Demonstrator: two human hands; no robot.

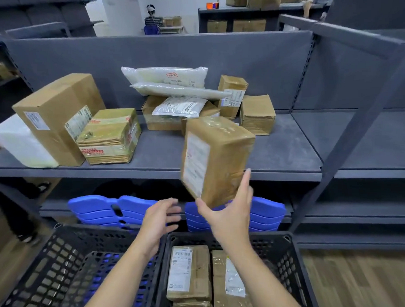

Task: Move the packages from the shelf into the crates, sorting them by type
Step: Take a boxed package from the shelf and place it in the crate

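Looking down from the head view, your right hand (229, 212) clasps the lower end of a cardboard box (216, 157), thumb by the labelled face and fingers stretched up the opposite side. The box is brown, wrapped in glossy clear tape, with a white shipping label on its left face. It hangs tilted in front of the shelf (288, 150) edge, above the right crate (289, 249). Your left hand (160, 219) is just beside the box, touching nothing, fingers spread and blurred. Two taped parcels (189, 273) lie in the right crate; the left crate (51, 262) stands next to it. Other cartons (58, 117) and white plastic mailers (166, 77) sit on the shelf
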